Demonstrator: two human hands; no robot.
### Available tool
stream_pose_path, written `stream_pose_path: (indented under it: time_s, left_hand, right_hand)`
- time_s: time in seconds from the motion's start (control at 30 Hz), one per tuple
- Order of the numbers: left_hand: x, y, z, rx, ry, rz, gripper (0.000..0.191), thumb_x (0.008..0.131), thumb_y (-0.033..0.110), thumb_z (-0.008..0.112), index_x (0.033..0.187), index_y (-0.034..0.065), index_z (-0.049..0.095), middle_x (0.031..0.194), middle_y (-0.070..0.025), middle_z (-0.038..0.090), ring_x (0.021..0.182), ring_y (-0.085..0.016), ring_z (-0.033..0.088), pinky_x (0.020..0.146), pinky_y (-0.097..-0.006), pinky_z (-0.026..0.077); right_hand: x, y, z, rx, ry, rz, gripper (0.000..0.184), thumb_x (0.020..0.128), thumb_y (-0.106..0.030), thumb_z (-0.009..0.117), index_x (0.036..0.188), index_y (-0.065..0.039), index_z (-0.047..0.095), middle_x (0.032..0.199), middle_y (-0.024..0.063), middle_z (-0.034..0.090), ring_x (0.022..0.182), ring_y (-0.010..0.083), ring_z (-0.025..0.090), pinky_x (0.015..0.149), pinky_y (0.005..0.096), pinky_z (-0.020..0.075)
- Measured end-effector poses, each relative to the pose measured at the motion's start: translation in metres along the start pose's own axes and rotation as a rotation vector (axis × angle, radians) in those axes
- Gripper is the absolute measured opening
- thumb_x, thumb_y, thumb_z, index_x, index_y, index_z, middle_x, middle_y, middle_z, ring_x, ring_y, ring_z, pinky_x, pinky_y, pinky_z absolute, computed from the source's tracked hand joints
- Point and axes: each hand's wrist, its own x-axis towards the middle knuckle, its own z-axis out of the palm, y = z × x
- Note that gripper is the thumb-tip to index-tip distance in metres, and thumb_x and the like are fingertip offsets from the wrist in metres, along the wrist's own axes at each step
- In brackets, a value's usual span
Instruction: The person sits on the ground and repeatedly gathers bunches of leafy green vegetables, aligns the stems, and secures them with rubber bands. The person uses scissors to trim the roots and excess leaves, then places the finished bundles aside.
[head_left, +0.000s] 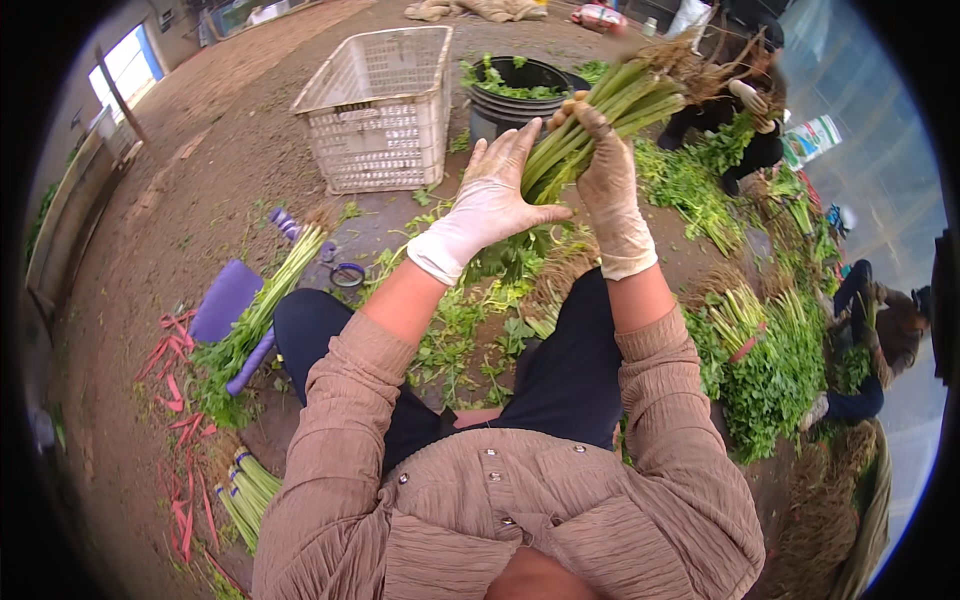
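A bunch of leafy celery (600, 124), roots still on, is raised in front of me with its roots to the upper right and its leaves hanging lower. My right hand (609, 176), in a stained white glove, grips the stalks. Also gloved, my left hand (495, 184) is spread beside the bunch, thumb stretched toward the leaves; whether it touches the stalks I cannot tell. Between my knees lie loose celery leaves (454, 322) and rooted stalks (551, 281). Left of my knee, another bunch of stalks (281, 277) leans on a purple padded stand (229, 300).
Ahead stand a white plastic crate (382, 142) and a black bucket (517, 82) with leaves. Pink ties (176, 390) and banded celery bundles (251, 487) lie at left; a purple tape roll (347, 275) is nearby. Tied celery (772, 367) and two people (750, 97) are at right.
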Motion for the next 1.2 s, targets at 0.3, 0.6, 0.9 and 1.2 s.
stream_pose_path:
  time_s: [0.3,0.6,0.9,1.2]
  left_hand:
    - [-0.067,-0.085,-0.039,-1.136,-0.236,-0.518,0.029,0.091,0.022,0.071,0.109,0.0019,0.06,0.091,-0.0013,0.064,0.076,-0.009,0.058,0.068,-0.0254,0.049]
    - [-0.078,-0.127,-0.011,-0.996,-0.003,-0.667,0.048,0.081,0.02,0.08,0.12,-0.0014,0.061,0.103,-0.0053,0.069,0.09,-0.012,0.062,0.083,-0.0272,0.05]
    - [-0.075,-0.122,-0.006,-1.016,-0.08,-0.693,0.051,0.078,0.021,0.084,0.119,0.0001,0.062,0.105,-0.0061,0.07,0.092,-0.012,0.064,0.084,-0.0271,0.051]
    - [-0.079,-0.099,-0.031,-1.228,-0.426,-0.698,0.036,0.09,0.022,0.07,0.114,0.0005,0.055,0.07,0.0023,0.048,0.058,-0.006,0.043,0.05,-0.0227,0.037]
  right_hand:
    - [-0.005,0.101,0.018,-0.366,-0.148,0.55,0.053,0.095,-0.036,0.062,0.128,0.004,0.054,0.108,0.0135,0.067,0.096,0.0223,0.068,0.082,0.0332,0.0566]
    - [-0.013,0.124,0.013,-1.002,-0.083,0.337,0.028,0.091,-0.027,0.072,0.099,0.0,0.069,0.073,0.0022,0.068,0.063,0.0064,0.062,0.056,0.0215,0.0475]
    - [-0.003,0.134,-0.004,-0.667,-0.106,0.616,0.016,0.092,-0.017,0.064,0.095,-0.002,0.066,0.07,0.0032,0.064,0.059,0.008,0.057,0.056,0.022,0.0469]
    - [0.035,0.089,-0.061,-0.31,0.431,0.361,0.02,0.101,-0.024,0.056,0.096,-0.005,0.06,0.08,0.0059,0.068,0.062,0.0105,0.063,0.052,0.0188,0.0507]
